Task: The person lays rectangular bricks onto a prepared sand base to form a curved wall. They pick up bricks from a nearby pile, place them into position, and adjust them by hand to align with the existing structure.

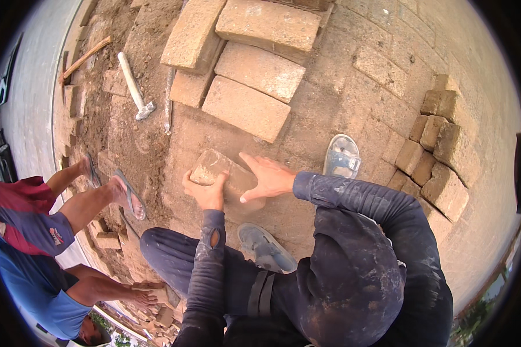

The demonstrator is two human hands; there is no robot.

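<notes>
My left hand [205, 191] grips the left end of a dusty, pale tan paving brick [213, 163] low over the ground between my feet. My right hand [269, 176] is at the brick's right side, fingers stretched and apart, touching or nearly touching it; the brick's lower end is partly hidden and blurred. Just beyond lie several stacked pavers [246, 107]. A hammer with a pale handle [132, 84] and a long metal bar [169, 101] lie on the soil to the left of the stack.
A co-worker [29, 243] bends at the left, bare hand [142, 298] low near loose bricks. A wooden-handled tool [87, 58] lies on the dug strip [127, 144]. A brick pile [451, 150] stands at the right on paving [376, 63]. A pale road [35, 92] runs far left.
</notes>
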